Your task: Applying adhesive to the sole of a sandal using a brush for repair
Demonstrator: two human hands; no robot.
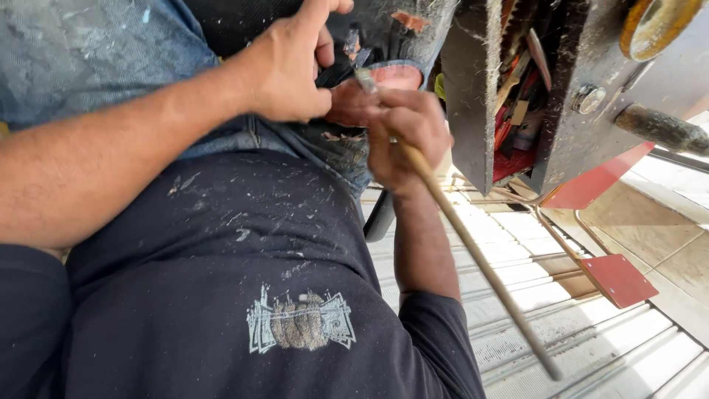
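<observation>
The left hand [292, 63] comes in from the left on a bare forearm that crosses the chest, wrist bent slightly, knuckles up. Its fingers are curled shut around a small dark object [341, 65] pressed against the torn jeans [96, 52], with the thumb raised at the top edge of the view. What exactly the dark object is cannot be told; only a narrow part shows past the fingers.

The right hand [406, 133] rises from below on a forearm that runs almost straight up, elbow tucked near the dark shirt [221, 295]. Its fingers are clamped around a long wooden stick [473, 251] close to the upper end. Above the grip, a short pale tip of the stick pokes out and meets the spot just beside the left hand's fingers, touching or nearly touching the worn reddish patch [369, 92] there. Below the grip, the stick slants down and to the right, well past the forearm, ending over the pale ribbed floor [591, 347].

To the right of the grip hangs a dusty dark metal box [473, 89], open on its side, crammed with tools [521, 96]. A red flat plate [619, 279] on a thin metal frame lies lower right of the grip, near the stick's far end but apart from it.
</observation>
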